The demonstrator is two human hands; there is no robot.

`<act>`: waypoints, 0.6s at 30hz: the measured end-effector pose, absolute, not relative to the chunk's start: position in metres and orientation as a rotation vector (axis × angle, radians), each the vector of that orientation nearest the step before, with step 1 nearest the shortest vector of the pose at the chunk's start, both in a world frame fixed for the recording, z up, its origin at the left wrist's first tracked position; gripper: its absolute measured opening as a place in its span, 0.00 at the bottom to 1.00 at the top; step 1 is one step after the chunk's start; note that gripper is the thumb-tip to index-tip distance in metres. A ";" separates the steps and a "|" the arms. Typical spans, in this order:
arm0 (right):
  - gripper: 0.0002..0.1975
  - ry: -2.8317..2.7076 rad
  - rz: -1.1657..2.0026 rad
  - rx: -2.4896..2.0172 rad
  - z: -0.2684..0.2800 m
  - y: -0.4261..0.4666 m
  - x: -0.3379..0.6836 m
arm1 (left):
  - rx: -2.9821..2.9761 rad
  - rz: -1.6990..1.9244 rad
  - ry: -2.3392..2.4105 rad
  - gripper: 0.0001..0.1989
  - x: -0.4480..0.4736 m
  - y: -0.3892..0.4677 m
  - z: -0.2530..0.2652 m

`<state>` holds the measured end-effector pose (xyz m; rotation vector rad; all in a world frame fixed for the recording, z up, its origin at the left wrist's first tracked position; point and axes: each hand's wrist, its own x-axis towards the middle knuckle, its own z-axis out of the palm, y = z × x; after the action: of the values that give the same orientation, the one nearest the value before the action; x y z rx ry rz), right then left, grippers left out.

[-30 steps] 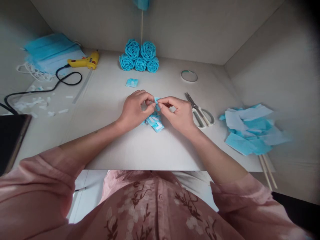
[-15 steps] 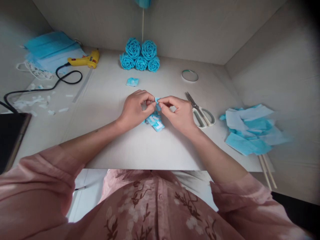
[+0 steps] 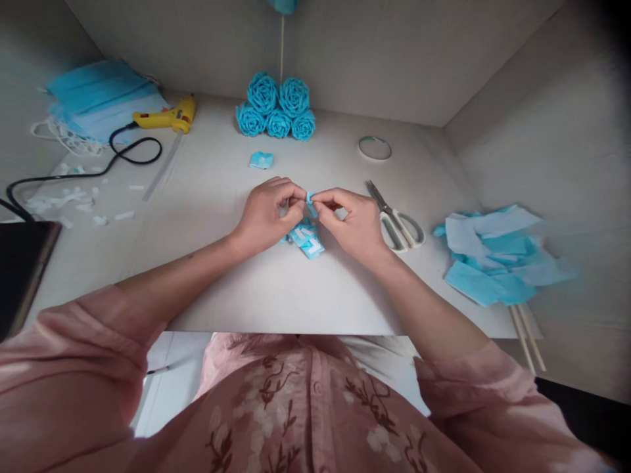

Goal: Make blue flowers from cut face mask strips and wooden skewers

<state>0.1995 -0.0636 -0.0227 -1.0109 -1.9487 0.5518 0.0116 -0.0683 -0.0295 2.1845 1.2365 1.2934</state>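
Note:
Between the pinched fingertips of my left hand (image 3: 269, 210) and my right hand (image 3: 352, 220) is a small blue fabric piece (image 3: 310, 198), partly covered by the fingers. Both hands are closed on it, just above the table. Right below them lie several blue fabric pieces (image 3: 308, 240) with white strips on them, partly hidden by my left hand. Beyond the hands a separate small blue square (image 3: 261, 160) with a pale spot rests on the table. Scissors (image 3: 394, 217) with white handles lie beside my right hand, blades pointing away.
Blue rosettes (image 3: 279, 123) are stacked at the back, near a thin upright stick (image 3: 282, 49). A tape ring (image 3: 374, 148) lies right of them. At left are a yellow glue gun (image 3: 165, 119), blue masks (image 3: 98, 92) and white scraps (image 3: 73, 197); at right, blue cut pieces (image 3: 493, 249) and sticks (image 3: 525, 338).
Both hands stay in nearly the same place, pinching the small blue fabric piece, which has shifted only slightly between the fingertips. Nothing else has visibly moved.

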 end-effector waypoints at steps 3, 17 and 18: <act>0.08 -1.944 0.557 -1.014 -0.022 -0.064 0.199 | 2.168 1.281 1.254 0.05 0.012 -0.069 -0.028; 0.08 -1.894 0.698 -1.046 -0.020 -0.065 0.198 | 2.124 1.243 1.253 0.06 0.011 -0.068 -0.028; 0.08 -1.881 0.723 -1.046 -0.019 -0.065 0.198 | 2.106 1.238 1.246 0.06 0.010 -0.068 -0.028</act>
<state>0.1983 -0.0654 -0.0194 -1.0455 -1.8806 0.7233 0.0105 -0.0679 -0.0276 2.1063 1.2463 1.2380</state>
